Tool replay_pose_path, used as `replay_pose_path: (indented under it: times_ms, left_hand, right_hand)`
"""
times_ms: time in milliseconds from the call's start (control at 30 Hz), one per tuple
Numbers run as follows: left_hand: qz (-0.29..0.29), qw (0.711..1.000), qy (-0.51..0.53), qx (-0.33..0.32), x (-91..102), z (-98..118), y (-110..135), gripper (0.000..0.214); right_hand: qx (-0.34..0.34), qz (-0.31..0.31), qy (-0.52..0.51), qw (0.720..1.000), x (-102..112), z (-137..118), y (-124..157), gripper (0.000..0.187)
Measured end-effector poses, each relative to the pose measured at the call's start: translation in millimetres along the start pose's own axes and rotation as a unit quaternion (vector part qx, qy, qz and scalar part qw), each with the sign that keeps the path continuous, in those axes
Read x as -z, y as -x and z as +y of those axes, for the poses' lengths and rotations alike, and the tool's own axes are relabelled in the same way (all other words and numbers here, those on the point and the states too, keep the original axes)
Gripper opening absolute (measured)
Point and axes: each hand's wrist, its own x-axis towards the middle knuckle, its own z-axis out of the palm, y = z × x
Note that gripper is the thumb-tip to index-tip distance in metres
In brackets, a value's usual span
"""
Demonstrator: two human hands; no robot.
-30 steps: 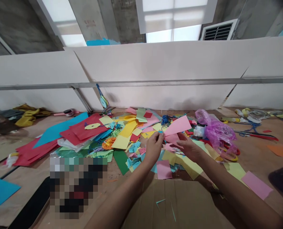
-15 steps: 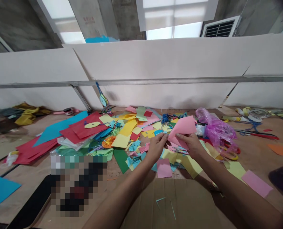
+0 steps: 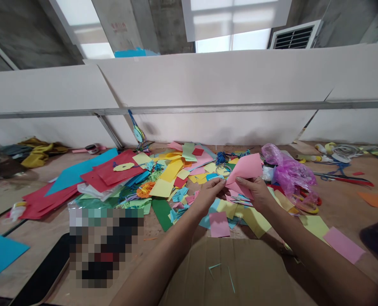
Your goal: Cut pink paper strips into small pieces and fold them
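Note:
A sheet of pink paper [image 3: 246, 166] is held up over the table between my two hands, its upper part curving over. The fingers of my left hand [image 3: 212, 190] pinch its left edge. My right hand [image 3: 255, 191] grips the sheet from the right, thumb on the near face. Beneath them lies a heap of coloured paper pieces, with a pair of scissors [image 3: 241, 201] partly visible under the right hand. A small pink square [image 3: 219, 224] lies just in front of the heap. Closest to me is a brown cardboard sheet [image 3: 255, 272] with thin paper slivers on it.
Red sheets [image 3: 114, 172] and a blue sheet [image 3: 80, 172] lie to the left. A phone [image 3: 44, 272] rests at the near left. On the right are a crumpled purple plastic bag [image 3: 292, 176] and red-handled scissors [image 3: 351, 180]. A white panel wall [image 3: 208, 80] stands behind.
My left hand has shifted slightly right along the pink paper's edge, closer to my right hand. The paper stays held up in both hands.

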Motion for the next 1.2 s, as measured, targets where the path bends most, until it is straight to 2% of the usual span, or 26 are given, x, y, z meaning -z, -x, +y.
replay_pose_path:
  times_ms: [433, 667, 967, 1200]
  left_hand:
    - [0.031, 0.990, -0.111, -0.082, 0.3, -11.1, -4.3, 0.040]
    - [0.028, 0.985, -0.145, -0.090, 0.5, -10.8, -3.6, 0.038]
    - [0.053, 0.983, -0.149, -0.092, -2.0, -7.1, -1.4, 0.040]
    - [0.055, 0.980, -0.164, -0.093, -3.0, -5.6, -0.4, 0.041]
  right_hand:
    - [-0.009, -0.009, -0.016, 1.000, 5.0, 5.5, -2.0, 0.034]
    - [0.015, -0.023, 0.017, 0.999, 2.9, 3.5, 0.4, 0.030]
    - [0.013, 0.000, 0.055, 0.998, 2.2, -5.6, 2.7, 0.031]
    - [0.026, 0.019, 0.089, 0.996, 1.5, -10.8, 3.2, 0.039]
